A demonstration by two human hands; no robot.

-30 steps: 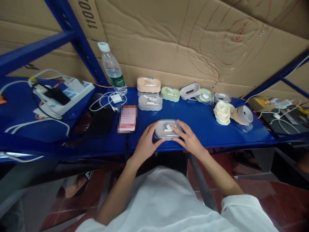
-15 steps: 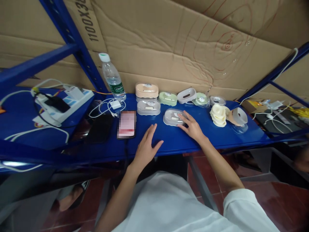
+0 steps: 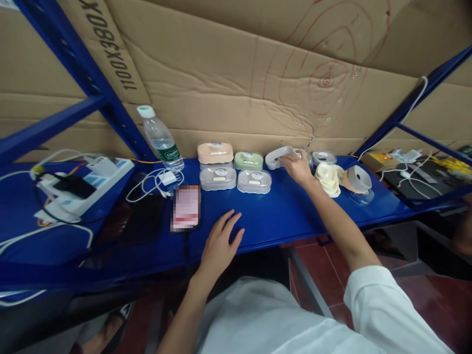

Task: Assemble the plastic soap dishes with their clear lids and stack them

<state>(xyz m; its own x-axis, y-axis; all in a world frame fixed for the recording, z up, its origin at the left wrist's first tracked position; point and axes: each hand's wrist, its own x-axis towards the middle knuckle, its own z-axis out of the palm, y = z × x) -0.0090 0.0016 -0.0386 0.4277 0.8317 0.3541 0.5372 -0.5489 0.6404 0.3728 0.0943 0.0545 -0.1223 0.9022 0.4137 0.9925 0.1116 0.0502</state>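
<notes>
My right hand (image 3: 298, 167) reaches to the back of the blue table, its fingers closed on the right end of a grey oval plastic shell (image 3: 276, 158) with a dark slot. The fingers partly hide the shell and the items behind. My left hand (image 3: 218, 246) is open near the table's front edge, fingers spread, holding nothing. Farther left sit a grey oval box (image 3: 254, 181), a second grey oval box (image 3: 217, 177), a green oval box (image 3: 248, 161) and a peach oval box (image 3: 215, 152).
Cream wavy pieces (image 3: 328, 180) lie stacked beside a peach oval shell (image 3: 357, 179) at right. A phone (image 3: 186, 208), a white charger with cable (image 3: 168, 178) and a water bottle (image 3: 162, 140) are at left. Blue shelf posts (image 3: 88, 81) and cardboard (image 3: 206, 73) stand behind.
My right hand has left the near grey box and moved right and back to the grey shell. That box now sits beside the other grey one. My left hand stays open.
</notes>
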